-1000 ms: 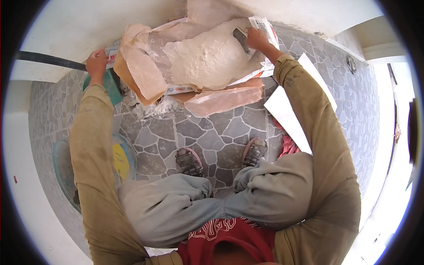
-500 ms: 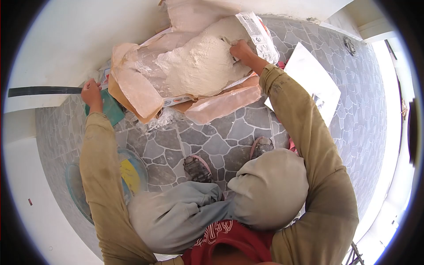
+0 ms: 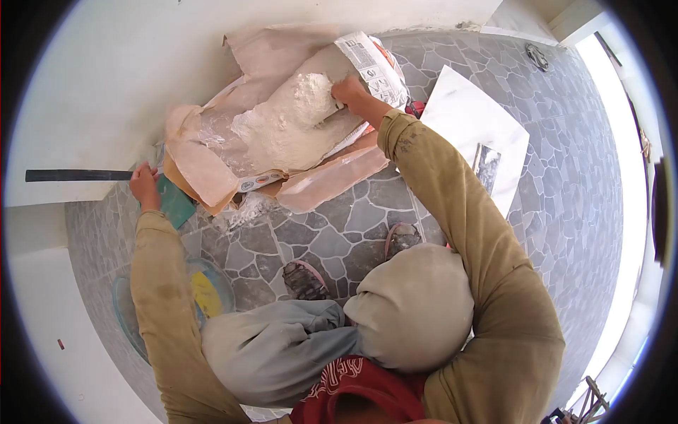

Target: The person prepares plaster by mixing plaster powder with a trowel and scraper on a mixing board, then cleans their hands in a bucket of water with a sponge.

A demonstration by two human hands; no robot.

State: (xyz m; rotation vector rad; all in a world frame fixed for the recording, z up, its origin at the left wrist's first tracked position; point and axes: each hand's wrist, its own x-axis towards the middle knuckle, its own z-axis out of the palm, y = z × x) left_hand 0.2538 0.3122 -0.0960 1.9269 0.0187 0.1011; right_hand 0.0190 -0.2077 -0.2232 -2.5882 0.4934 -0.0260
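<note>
A torn-open paper sack (image 3: 205, 152) lies against the wall, full of pale powder (image 3: 282, 120). At the powder's right side, by the printed end of the sack, my right hand (image 3: 351, 94) is closed with its fingers curled down; what it grips is mostly hidden. My left hand (image 3: 145, 183) is closed at the right end of a long dark strip (image 3: 78, 175) that reaches left along the wall. A green piece (image 3: 176, 203) sits just below that hand, beside the sack.
On the stone-patterned floor (image 3: 332, 240) a white board (image 3: 470, 113) lies at the right, with a dark-and-silver tool (image 3: 487, 164) on it. A round basin (image 3: 127, 304) with a yellow item (image 3: 205, 295) is at the left. A coil (image 3: 537, 56) lies far right.
The view has shifted, so the sack appears lower and further left. My right hand has stayed in the powder, a little further from the sack's printed end. More of the tool on the board shows.
</note>
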